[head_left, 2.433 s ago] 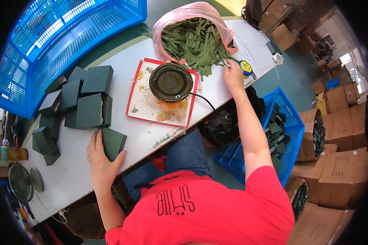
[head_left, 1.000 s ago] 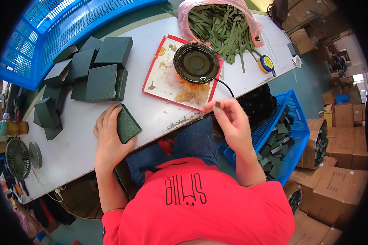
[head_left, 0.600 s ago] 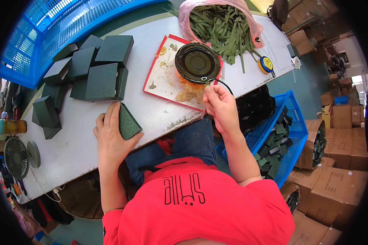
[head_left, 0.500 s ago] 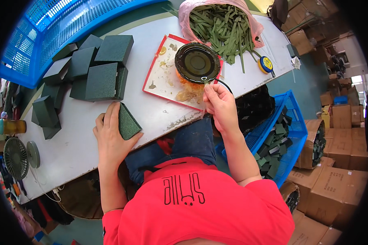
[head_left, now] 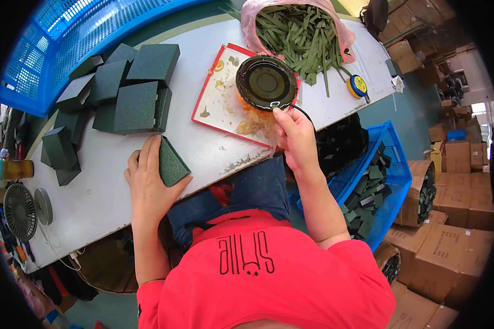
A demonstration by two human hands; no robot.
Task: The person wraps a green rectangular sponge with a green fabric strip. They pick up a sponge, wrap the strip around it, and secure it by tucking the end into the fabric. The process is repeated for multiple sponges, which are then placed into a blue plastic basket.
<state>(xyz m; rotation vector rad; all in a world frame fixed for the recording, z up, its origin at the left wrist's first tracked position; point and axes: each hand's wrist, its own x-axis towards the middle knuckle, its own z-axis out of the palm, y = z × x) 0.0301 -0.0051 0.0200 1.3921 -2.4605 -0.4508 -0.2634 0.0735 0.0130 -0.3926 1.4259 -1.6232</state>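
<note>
My left hand [head_left: 148, 172] is closed round a dark green textured box [head_left: 174, 163] standing on the table by its front edge. My right hand [head_left: 296, 131] is pinched at the near rim of a round black pot [head_left: 266, 82] with dark, shiny liquid in it. Between thumb and finger is the end of a small green strip [head_left: 275, 109], mostly hidden by the fingertips. A small pale outline at the rim just above could be a loop or a reflection; I cannot tell. Amber, glue-like residue [head_left: 253, 123] hangs below the pot, over a red-edged white board [head_left: 211, 101].
Several dark green boxes [head_left: 137, 107] are piled on the left of the white table [head_left: 110, 186]. A pink bag [head_left: 251, 22] spills green strips [head_left: 304, 41] at the back. A yellow-blue tape measure [head_left: 357, 86], small fan [head_left: 20, 211] and blue crate [head_left: 398, 189] stand around.
My right hand has shifted very slightly left and up at the pot's rim, still pinching. My left hand and its box have hardly moved.
</note>
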